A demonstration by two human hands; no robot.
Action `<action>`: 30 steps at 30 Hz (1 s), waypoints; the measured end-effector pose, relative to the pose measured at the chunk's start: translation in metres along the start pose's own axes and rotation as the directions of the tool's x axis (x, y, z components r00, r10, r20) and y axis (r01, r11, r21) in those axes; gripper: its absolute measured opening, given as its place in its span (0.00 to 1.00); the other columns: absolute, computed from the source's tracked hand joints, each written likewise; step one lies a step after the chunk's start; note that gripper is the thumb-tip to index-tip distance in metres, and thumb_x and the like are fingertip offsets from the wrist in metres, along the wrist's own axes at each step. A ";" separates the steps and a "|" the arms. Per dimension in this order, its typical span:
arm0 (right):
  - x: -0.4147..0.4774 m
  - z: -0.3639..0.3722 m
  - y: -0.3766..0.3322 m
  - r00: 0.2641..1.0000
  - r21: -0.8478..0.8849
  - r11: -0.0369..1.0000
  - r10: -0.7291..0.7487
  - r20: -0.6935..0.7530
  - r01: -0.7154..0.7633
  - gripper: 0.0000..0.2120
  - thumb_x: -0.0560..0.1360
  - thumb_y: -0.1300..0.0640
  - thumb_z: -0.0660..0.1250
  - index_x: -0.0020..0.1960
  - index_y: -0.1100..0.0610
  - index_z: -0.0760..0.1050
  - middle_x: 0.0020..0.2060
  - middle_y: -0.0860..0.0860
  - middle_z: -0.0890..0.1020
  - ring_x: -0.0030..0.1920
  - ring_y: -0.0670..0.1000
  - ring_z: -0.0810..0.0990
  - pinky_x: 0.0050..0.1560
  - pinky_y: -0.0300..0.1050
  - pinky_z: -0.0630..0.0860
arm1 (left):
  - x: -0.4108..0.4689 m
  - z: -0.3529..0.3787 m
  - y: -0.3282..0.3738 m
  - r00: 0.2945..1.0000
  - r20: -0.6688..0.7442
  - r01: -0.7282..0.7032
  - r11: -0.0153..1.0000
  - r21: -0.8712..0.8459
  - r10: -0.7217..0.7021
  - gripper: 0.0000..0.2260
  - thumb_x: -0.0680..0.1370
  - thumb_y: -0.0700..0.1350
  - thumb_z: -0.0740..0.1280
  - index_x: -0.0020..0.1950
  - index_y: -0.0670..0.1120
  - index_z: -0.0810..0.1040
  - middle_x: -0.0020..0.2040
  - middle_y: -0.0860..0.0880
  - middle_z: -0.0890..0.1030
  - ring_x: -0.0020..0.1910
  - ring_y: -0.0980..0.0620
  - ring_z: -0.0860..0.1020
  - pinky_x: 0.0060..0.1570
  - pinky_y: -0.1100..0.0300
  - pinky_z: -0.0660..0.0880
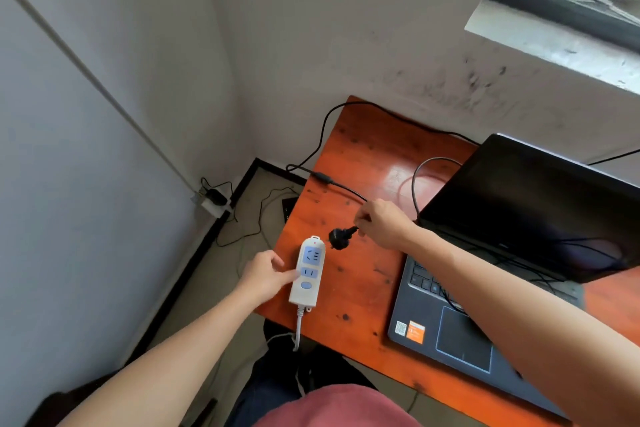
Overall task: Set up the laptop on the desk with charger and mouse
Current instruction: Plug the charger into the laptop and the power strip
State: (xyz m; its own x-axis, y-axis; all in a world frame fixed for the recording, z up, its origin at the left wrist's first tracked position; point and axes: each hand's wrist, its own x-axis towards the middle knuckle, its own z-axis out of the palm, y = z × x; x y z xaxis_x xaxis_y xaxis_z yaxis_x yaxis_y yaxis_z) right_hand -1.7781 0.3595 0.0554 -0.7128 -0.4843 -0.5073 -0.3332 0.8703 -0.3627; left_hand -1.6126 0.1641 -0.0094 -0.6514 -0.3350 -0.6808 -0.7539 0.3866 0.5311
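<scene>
A: Hand pose?

B: Both forearms are bare and reach forward over the left end of the worktop [363, 156]. The right hand [381, 222] is palm down with the wrist bent. Its fingers are curled and pinch the plug [339, 237] by its neck. The left hand [266, 276] sits off the worktop edge, with the thumb tip against the left side of the power strip [307, 272]. The other left fingers are loosely bent. I can't tell if they grip the strip or only steady it.

A: Where's the plug relative to the fingers?

B: The plug body sticks out just left of and below the right fingertips, close to the far end of the strip and apart from it. The strip lies directly right of the left thumb.

A: Materials and shapes?

B: The plug is black, round-bodied moulded plastic. The charger cable [346, 187] is thin and black. It runs away from the right fingers through an inline joint and over the far-left worktop edge. The strip is white plastic with rounded ends, two blue socket faces, a round blue button and a red dot at the far end. Its white cord drops off the near edge. The worktop is glossy orange-red wood with dark knots.

A: Laptop?

B: The laptop [519, 253] is right of the right hand and open, with a dark screen and a dark grey deck. There's an orange sticker beside the trackpad. The right forearm crosses over its keyboard.
</scene>
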 end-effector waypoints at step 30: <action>0.022 0.013 -0.025 0.950 -0.262 0.920 -0.249 0.186 0.292 0.10 0.71 0.52 0.72 0.50 0.54 0.78 0.42 0.50 0.79 0.42 0.54 0.77 0.36 0.46 0.72 | 0.005 0.020 -0.007 0.998 -0.010 0.063 0.989 -0.137 -0.065 0.10 0.68 0.46 0.77 0.47 0.48 0.82 0.46 0.52 0.80 0.46 0.52 0.79 0.45 0.58 0.75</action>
State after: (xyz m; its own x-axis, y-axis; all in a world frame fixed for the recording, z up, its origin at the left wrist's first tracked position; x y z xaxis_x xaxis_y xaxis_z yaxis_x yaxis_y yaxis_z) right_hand -1.7772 0.3263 0.0427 -0.4795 -0.6937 -0.5375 -0.6765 0.6823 -0.2772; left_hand -1.6083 0.1771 -0.0269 -0.6015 -0.3678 -0.7092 -0.7983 0.2431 0.5509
